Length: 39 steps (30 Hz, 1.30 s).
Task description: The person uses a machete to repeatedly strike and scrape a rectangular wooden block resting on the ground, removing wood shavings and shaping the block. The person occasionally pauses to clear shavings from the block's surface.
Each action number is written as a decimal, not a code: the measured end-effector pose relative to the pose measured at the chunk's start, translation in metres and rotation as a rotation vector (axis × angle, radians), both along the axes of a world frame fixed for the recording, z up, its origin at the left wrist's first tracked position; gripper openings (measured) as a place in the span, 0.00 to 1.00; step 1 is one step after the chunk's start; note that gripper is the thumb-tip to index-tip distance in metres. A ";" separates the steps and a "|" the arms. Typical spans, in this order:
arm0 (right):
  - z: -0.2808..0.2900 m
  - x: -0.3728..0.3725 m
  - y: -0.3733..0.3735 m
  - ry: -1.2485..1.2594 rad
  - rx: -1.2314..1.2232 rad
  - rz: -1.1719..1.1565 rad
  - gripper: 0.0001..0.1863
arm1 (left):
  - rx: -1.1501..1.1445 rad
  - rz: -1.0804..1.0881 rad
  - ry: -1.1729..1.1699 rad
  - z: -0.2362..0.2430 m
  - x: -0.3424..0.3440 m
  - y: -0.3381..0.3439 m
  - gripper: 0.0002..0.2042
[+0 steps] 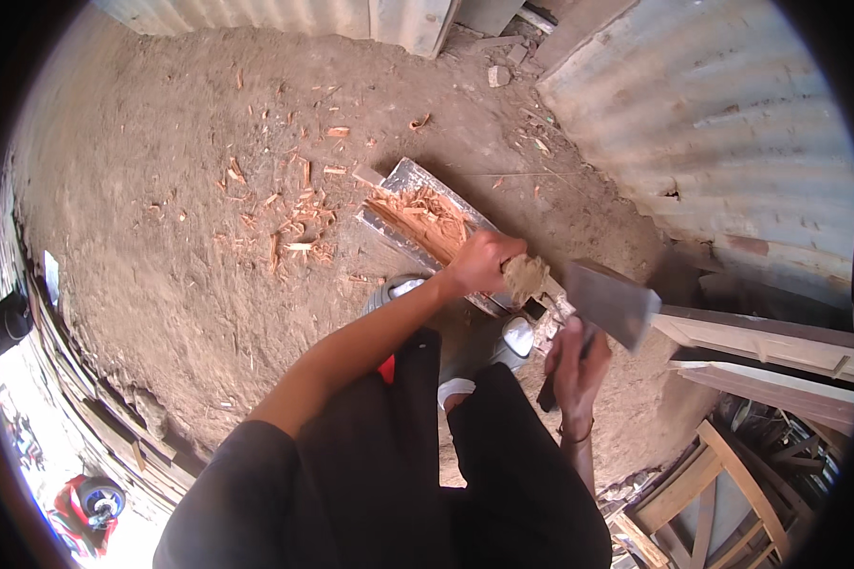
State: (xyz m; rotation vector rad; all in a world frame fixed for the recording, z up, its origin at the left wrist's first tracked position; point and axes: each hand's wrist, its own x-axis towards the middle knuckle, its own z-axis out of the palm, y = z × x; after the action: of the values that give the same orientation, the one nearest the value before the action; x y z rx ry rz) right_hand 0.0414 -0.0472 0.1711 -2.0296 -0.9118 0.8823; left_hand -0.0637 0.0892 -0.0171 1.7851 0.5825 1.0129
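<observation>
My left hand (484, 261) is closed around a piece whose frayed, tan, wood-like end (526, 279) sticks out beside the thumb; the rest is hidden by the fingers. It sits over the near end of a hollowed wooden block (436, 180) with worn white paint on its rim and curled shavings (425, 206) inside. To the right, my right hand (579, 365) grips the handle of a striking tool with a broad grey blocky head (612, 303). That head is slightly blurred and appears apart from the frayed end. The block lies on the ground before my feet.
Loose wood chips (299, 223) scatter over the dirt floor to the left. Corrugated metal sheets (721, 123) stand at the right and far side. Wooden boards (769, 341) and a wooden frame (712, 484) are at the right. A red motorcycle (85, 512) shows at lower left.
</observation>
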 end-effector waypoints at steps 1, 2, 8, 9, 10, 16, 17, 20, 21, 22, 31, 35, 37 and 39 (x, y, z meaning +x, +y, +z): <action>-0.006 0.000 -0.007 -0.003 0.080 0.007 0.18 | -0.022 0.032 0.010 0.001 0.003 0.001 0.10; -0.014 -0.002 -0.015 -0.008 0.165 0.009 0.18 | -0.049 0.044 -0.011 0.002 0.006 0.004 0.11; -0.004 0.011 0.021 -0.278 0.049 0.289 0.15 | -0.068 0.141 0.048 -0.016 0.015 0.027 0.17; 0.013 -0.002 0.020 -0.089 0.082 0.142 0.15 | -0.095 0.120 0.065 -0.017 0.016 0.022 0.18; 0.024 -0.010 0.023 0.097 0.129 -0.007 0.15 | -0.108 0.101 0.081 -0.014 0.015 0.023 0.19; 0.039 -0.001 0.009 0.185 0.097 -0.069 0.18 | -0.439 0.488 -0.255 0.013 0.020 0.063 0.10; 0.036 0.001 0.005 0.198 0.059 -0.078 0.18 | -0.734 0.672 -0.156 0.024 0.014 0.076 0.08; 0.027 0.002 -0.003 0.290 -0.004 -0.105 0.18 | -0.821 0.581 -0.235 0.018 -0.022 0.109 0.01; 0.025 0.001 -0.006 0.322 -0.022 -0.119 0.17 | -0.844 0.522 -0.268 0.017 -0.034 0.109 0.02; 0.020 0.003 -0.009 0.347 -0.030 -0.119 0.18 | -0.795 0.495 -0.241 0.014 -0.035 0.105 0.05; 0.017 -0.001 -0.016 0.328 -0.073 -0.095 0.20 | 0.045 -0.002 -0.032 0.010 -0.022 0.023 0.15; 0.013 -0.001 -0.017 0.341 -0.072 -0.102 0.23 | 0.079 -0.066 -0.071 -0.005 -0.015 0.007 0.18; 0.012 -0.001 -0.019 0.352 -0.076 -0.109 0.24 | 0.109 -0.085 -0.086 -0.009 -0.013 0.006 0.18; 0.012 -0.003 -0.018 0.354 -0.086 -0.122 0.24 | 0.126 -0.108 -0.080 -0.014 -0.011 0.005 0.19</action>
State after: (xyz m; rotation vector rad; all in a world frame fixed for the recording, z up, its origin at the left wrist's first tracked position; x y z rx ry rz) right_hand 0.0387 -0.0656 0.1835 -1.8942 -0.5583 1.1811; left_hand -0.0747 0.0944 -0.0308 1.8562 0.3756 1.0605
